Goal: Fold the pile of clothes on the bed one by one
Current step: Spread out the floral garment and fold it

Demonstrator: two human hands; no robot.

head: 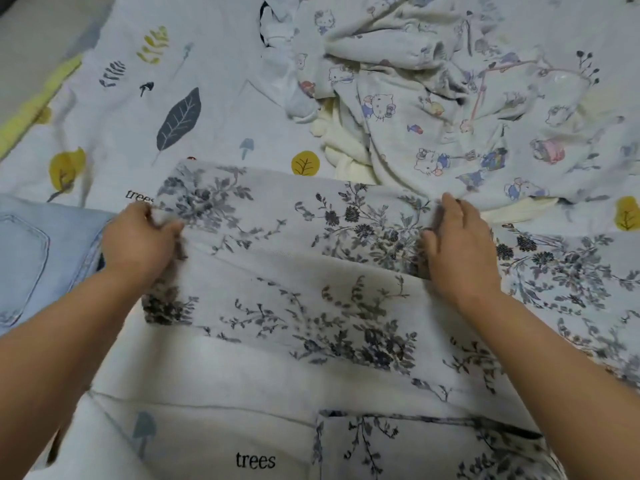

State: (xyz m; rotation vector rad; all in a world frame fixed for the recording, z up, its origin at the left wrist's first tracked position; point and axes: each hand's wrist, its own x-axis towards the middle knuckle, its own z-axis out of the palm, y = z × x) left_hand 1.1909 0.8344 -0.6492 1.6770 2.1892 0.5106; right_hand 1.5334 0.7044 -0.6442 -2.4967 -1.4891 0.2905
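Floral garment (pixel 311 271) spread on bed (pixel 214 98), mid-fold. Left hand (pixel 138 237) pinches its left edge; right hand (pixel 457 244) presses flat, fingers straight. Beyond garment: unfolded pile (pixel 450 98). Next: carry fold over, smooth.

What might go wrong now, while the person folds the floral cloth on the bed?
The left hand pinches only the edge of the floral cloth, while the right hand rests flat, so the fold may end crooked. The cloth trails off to the right, so that part may bunch. The unfolded pile lies close behind, and the jeans beside; the cloth may catch on either.
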